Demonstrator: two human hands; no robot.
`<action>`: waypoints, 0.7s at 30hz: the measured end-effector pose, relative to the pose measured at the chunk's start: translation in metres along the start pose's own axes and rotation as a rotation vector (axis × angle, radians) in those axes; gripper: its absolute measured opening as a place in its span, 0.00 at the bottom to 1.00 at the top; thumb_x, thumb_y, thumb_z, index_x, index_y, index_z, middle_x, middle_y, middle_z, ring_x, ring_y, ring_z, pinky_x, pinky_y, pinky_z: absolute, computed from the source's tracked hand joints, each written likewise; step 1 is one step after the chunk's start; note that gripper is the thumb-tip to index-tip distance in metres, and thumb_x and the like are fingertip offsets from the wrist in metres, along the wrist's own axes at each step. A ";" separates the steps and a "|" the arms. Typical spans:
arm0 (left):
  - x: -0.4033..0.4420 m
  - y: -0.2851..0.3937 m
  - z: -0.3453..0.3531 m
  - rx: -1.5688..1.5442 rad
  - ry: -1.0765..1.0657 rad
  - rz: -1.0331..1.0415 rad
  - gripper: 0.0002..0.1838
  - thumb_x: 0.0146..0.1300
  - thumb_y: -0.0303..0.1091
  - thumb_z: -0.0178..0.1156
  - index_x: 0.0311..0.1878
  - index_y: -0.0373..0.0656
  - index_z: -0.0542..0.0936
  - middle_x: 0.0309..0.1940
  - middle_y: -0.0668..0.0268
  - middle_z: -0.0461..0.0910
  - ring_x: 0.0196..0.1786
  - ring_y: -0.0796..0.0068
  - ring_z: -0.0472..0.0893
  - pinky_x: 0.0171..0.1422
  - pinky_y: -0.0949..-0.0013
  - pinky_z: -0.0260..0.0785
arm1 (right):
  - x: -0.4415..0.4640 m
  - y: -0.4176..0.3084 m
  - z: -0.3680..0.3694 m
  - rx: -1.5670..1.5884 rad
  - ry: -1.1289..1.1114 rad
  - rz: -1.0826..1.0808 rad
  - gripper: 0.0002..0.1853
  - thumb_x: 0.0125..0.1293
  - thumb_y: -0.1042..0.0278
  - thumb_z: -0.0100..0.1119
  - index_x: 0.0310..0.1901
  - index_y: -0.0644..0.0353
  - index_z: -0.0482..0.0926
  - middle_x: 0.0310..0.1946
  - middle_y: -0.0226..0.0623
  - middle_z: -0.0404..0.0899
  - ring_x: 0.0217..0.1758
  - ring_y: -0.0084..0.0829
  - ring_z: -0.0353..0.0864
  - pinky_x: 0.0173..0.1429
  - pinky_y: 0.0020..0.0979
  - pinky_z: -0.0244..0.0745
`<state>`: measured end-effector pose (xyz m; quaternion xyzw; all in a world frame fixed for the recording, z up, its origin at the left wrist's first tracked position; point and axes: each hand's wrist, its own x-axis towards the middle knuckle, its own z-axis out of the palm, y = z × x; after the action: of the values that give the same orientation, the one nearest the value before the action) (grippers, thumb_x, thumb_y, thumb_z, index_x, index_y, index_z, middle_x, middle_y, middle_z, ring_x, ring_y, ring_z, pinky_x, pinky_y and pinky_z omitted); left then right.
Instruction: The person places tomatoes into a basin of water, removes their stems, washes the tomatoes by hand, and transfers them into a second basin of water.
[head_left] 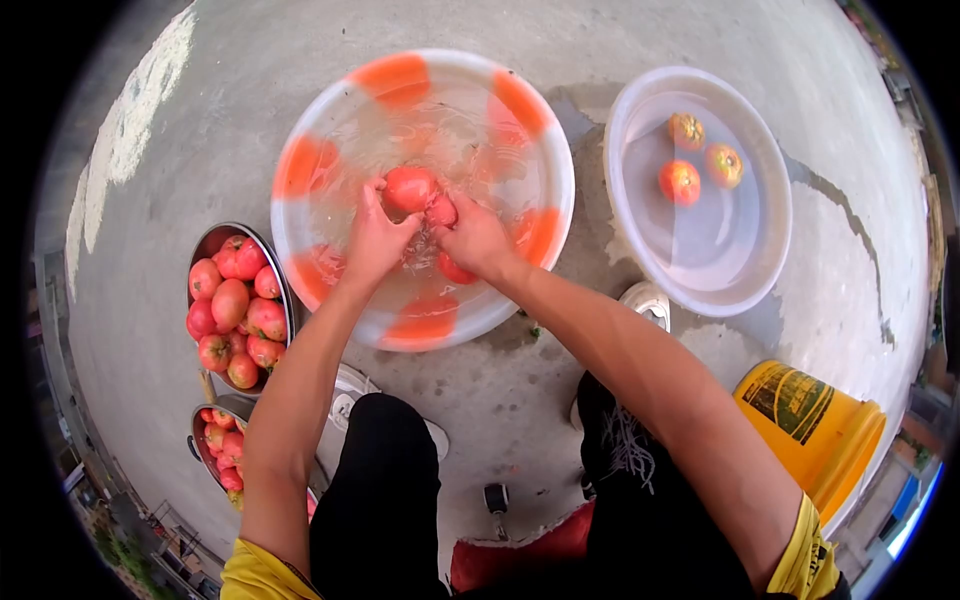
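A wide white basin with orange patches (285, 225) holds water in front of me. Over its middle, my left hand (378, 240) curls its fingers against the left side of a large red tomato (410, 188). My right hand (472, 238) is closed around a smaller, lumpy red tomato (440, 210), which touches the large one. Another red tomato (456, 268) sits low in the water beneath my right hand, partly hidden by it. The fingertips of my right hand are partly out of sight.
A pale basin (735, 290) at the right contains water and three tomatoes (681, 182). At the left stand a metal bowl (290, 300) heaped with red tomatoes (230, 302) and a second container (238, 403) of tomatoes. A yellow bucket (840, 440) lies tilted at lower right.
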<state>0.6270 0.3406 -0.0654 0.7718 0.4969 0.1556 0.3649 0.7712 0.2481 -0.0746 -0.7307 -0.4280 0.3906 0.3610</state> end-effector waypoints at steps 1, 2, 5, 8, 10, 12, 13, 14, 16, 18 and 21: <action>0.002 -0.004 -0.001 0.002 -0.005 -0.001 0.39 0.53 0.31 0.69 0.68 0.40 0.62 0.60 0.47 0.69 0.65 0.50 0.70 0.67 0.57 0.66 | -0.002 -0.003 -0.003 0.013 -0.027 0.008 0.36 0.57 0.67 0.63 0.69 0.49 0.64 0.45 0.54 0.81 0.49 0.54 0.80 0.56 0.47 0.75; 0.004 -0.008 -0.002 -0.080 0.001 0.078 0.38 0.53 0.29 0.69 0.67 0.39 0.64 0.60 0.48 0.70 0.64 0.51 0.72 0.67 0.58 0.67 | -0.003 -0.006 -0.005 0.015 -0.027 0.011 0.36 0.57 0.67 0.63 0.69 0.49 0.64 0.45 0.54 0.81 0.49 0.54 0.80 0.56 0.47 0.75; 0.006 -0.005 -0.014 -0.008 -0.055 0.189 0.36 0.52 0.28 0.69 0.66 0.39 0.66 0.58 0.50 0.72 0.60 0.53 0.75 0.66 0.60 0.68 | -0.007 -0.009 -0.010 0.085 -0.127 0.019 0.35 0.57 0.67 0.64 0.69 0.50 0.65 0.45 0.54 0.81 0.49 0.53 0.80 0.57 0.45 0.75; 0.005 0.000 -0.023 -0.042 -0.166 0.081 0.34 0.54 0.29 0.69 0.64 0.40 0.68 0.55 0.54 0.75 0.55 0.56 0.78 0.63 0.63 0.71 | -0.012 -0.015 -0.012 0.146 -0.178 -0.058 0.36 0.57 0.65 0.65 0.69 0.52 0.65 0.53 0.52 0.77 0.57 0.49 0.78 0.63 0.39 0.72; 0.005 0.004 -0.032 -0.229 -0.208 -0.055 0.32 0.56 0.30 0.69 0.64 0.41 0.69 0.54 0.57 0.76 0.51 0.58 0.80 0.60 0.64 0.74 | -0.014 -0.023 -0.013 0.216 -0.130 -0.061 0.35 0.58 0.68 0.65 0.68 0.53 0.66 0.57 0.49 0.75 0.59 0.43 0.77 0.64 0.37 0.72; 0.000 0.020 -0.047 -0.813 -0.310 -0.479 0.28 0.63 0.41 0.66 0.64 0.46 0.69 0.51 0.61 0.77 0.45 0.64 0.82 0.48 0.65 0.79 | -0.013 -0.025 -0.018 0.280 -0.166 -0.084 0.35 0.57 0.67 0.67 0.67 0.54 0.66 0.57 0.48 0.75 0.59 0.43 0.77 0.63 0.38 0.72; -0.002 0.024 -0.054 -0.819 -0.306 -0.475 0.28 0.63 0.41 0.66 0.64 0.46 0.69 0.51 0.61 0.77 0.45 0.64 0.82 0.48 0.65 0.79 | -0.011 -0.027 -0.024 0.341 -0.197 -0.111 0.35 0.56 0.66 0.68 0.66 0.54 0.67 0.57 0.46 0.75 0.58 0.44 0.77 0.63 0.38 0.73; -0.003 0.027 -0.062 -0.918 -0.366 -0.537 0.28 0.64 0.46 0.64 0.64 0.47 0.69 0.51 0.61 0.77 0.44 0.67 0.82 0.43 0.66 0.80 | -0.012 -0.034 -0.034 0.334 -0.198 -0.119 0.35 0.56 0.66 0.68 0.66 0.54 0.67 0.57 0.46 0.75 0.58 0.44 0.77 0.63 0.38 0.73; -0.004 0.035 -0.073 -1.023 -0.419 -0.590 0.28 0.66 0.52 0.61 0.64 0.49 0.68 0.51 0.62 0.78 0.42 0.70 0.82 0.37 0.67 0.80 | -0.016 -0.051 -0.054 0.551 -0.279 -0.055 0.34 0.58 0.66 0.69 0.66 0.58 0.67 0.56 0.42 0.75 0.58 0.35 0.77 0.63 0.34 0.72; -0.004 0.045 -0.078 -1.139 -0.456 -0.553 0.30 0.67 0.57 0.57 0.65 0.50 0.66 0.53 0.61 0.77 0.42 0.69 0.82 0.32 0.67 0.79 | -0.021 -0.071 -0.073 0.597 -0.281 -0.038 0.33 0.59 0.65 0.69 0.65 0.59 0.67 0.56 0.41 0.75 0.57 0.32 0.76 0.62 0.33 0.72; -0.003 0.068 -0.088 -1.234 -0.462 -0.511 0.29 0.67 0.57 0.56 0.64 0.51 0.66 0.54 0.61 0.77 0.43 0.67 0.82 0.32 0.67 0.79 | -0.017 -0.080 -0.085 0.661 -0.274 -0.040 0.33 0.62 0.65 0.66 0.67 0.58 0.65 0.56 0.40 0.73 0.53 0.29 0.78 0.58 0.31 0.74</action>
<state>0.6167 0.3573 0.0441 0.2966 0.3936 0.1506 0.8570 0.8128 0.2456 0.0356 -0.5067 -0.3374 0.5950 0.5247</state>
